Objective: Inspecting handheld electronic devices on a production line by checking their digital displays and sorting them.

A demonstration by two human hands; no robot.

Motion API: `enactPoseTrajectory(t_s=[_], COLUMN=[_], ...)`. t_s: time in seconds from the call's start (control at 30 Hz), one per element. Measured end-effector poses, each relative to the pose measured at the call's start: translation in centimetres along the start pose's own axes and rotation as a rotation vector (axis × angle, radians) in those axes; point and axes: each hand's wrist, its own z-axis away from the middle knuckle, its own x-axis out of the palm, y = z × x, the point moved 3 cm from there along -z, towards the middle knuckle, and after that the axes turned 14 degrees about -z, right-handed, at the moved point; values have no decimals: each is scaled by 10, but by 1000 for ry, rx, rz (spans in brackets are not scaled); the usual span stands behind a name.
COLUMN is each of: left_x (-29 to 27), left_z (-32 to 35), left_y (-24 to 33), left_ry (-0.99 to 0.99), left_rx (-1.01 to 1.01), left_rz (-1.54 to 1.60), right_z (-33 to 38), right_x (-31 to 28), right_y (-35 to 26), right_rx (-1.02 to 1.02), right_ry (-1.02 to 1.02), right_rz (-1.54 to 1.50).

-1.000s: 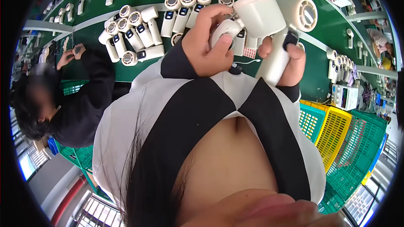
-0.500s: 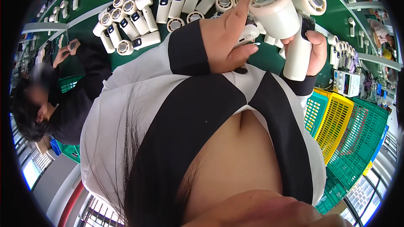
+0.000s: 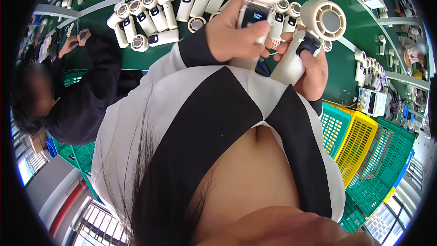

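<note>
L hand (image 3: pixel 232 34) hides most of fan handle (image 3: pixel 253 18); far benches (image 3: pixel 400 0) too small to tell; co-worker's face blurred.

Both forearms reach up from the body. The left hand (image 3: pixel 234 36) is curled closed, thumb on top; the right hand (image 3: pixel 309 61) seems wrapped shut, 1 fingertip raised.
</note>
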Motion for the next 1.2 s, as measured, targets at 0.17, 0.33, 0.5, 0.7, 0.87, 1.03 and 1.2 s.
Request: enactPoseTrajectory(t_s=[0.17, 0.33, 0.5, 0.7, 0.87, 1.03, 1.2], left_x=[14, 15, 16, 16, 17, 16, 16], left_z=[14, 18, 22, 24, 27, 28, 30], left_y=[14, 18, 18, 16, 15, 13, 15], left_ry=[-5, -13, -16, -37, -31, -29, -22], left_rx=[122, 171, 164, 171, 182, 181, 159], left_rz=[89, 124, 127, 73, 58, 62, 49], right_z=[7, 9, 11, 14, 17, 16, 16], right_x=[1, 11, 17, 19, 20, 20, 16], right_y=[11, 13, 12, 13, 15, 15, 18], right_rx=[-37, -76, -78, -77, -77, -70, -61], right_ry=[-59, -117, -113, -84, -88, -104, -117], right_rz=[10, 42, 77, 86, 70, 67, 38])
